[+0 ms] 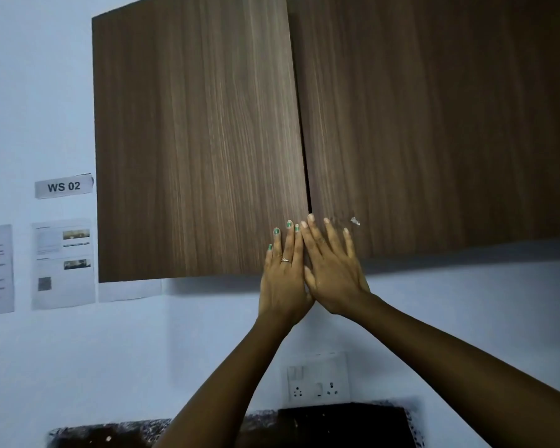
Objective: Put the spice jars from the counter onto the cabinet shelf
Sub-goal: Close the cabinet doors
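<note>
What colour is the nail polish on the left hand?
Green, on the left hand, seen in the head view.

Bare forearms, no sleeves; left hand (280, 282) wears thin ring, green nail polish; right hand (332, 276) unadorned.

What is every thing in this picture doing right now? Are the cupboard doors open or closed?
Left cabinet door: nearly closed, its inner edge standing slightly proud at the seam.
Right cabinet door: closed.
Left hand: open, fingers straight, flat on the left door's lower corner.
Right hand: open, fingers spread, flat on the right door's lower corner.
Spice jars: none in view.
Wall socket: nothing plugged in.
</note>
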A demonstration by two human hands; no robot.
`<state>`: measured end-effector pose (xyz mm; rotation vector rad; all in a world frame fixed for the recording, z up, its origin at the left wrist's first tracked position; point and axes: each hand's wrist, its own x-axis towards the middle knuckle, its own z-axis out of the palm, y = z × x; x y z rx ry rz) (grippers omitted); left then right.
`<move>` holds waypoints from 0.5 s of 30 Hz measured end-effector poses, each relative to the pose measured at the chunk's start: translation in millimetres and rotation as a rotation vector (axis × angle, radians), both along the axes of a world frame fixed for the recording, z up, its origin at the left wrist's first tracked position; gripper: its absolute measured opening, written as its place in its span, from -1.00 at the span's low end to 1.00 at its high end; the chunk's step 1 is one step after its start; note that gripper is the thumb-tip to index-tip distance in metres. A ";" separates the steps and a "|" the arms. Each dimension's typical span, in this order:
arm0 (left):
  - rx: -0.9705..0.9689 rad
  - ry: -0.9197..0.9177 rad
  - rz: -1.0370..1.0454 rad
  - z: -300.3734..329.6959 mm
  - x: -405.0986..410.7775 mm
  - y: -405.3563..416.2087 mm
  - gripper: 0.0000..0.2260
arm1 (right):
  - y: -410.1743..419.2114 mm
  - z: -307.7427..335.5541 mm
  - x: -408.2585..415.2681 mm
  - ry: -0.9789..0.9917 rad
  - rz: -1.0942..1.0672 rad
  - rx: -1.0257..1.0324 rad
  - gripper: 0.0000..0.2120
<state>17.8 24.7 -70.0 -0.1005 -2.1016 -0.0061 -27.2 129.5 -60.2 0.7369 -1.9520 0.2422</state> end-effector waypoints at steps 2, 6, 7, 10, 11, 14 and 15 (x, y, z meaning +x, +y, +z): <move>-0.007 -0.037 0.028 1.3 -10.4 -1.0 -0.26 | -1.4 1.6 -11.2 -0.025 -0.012 0.029 -0.36; -0.051 -0.117 0.114 4.9 -26.0 -4.2 -0.22 | -6.9 3.5 -26.8 -0.083 -0.030 0.072 -0.33; -0.065 -0.135 0.140 5.9 -29.4 -5.4 -0.21 | -8.6 3.5 -30.2 -0.091 -0.038 0.075 -0.32; -0.117 -0.179 0.219 9.2 -37.7 -8.8 -0.18 | -14.0 2.5 -39.0 -0.099 -0.059 0.078 -0.28; -0.131 -0.188 0.243 9.6 -40.9 -9.4 -0.18 | -16.0 1.4 -42.5 -0.102 -0.058 0.076 -0.27; -0.158 -0.198 0.304 11.6 -50.3 -10.7 -0.17 | -20.4 -1.0 -54.5 -0.104 -0.055 0.056 -0.26; -0.162 -0.197 0.317 12.5 -53.2 -11.3 -0.17 | -21.6 -0.9 -58.5 -0.099 -0.053 0.051 -0.26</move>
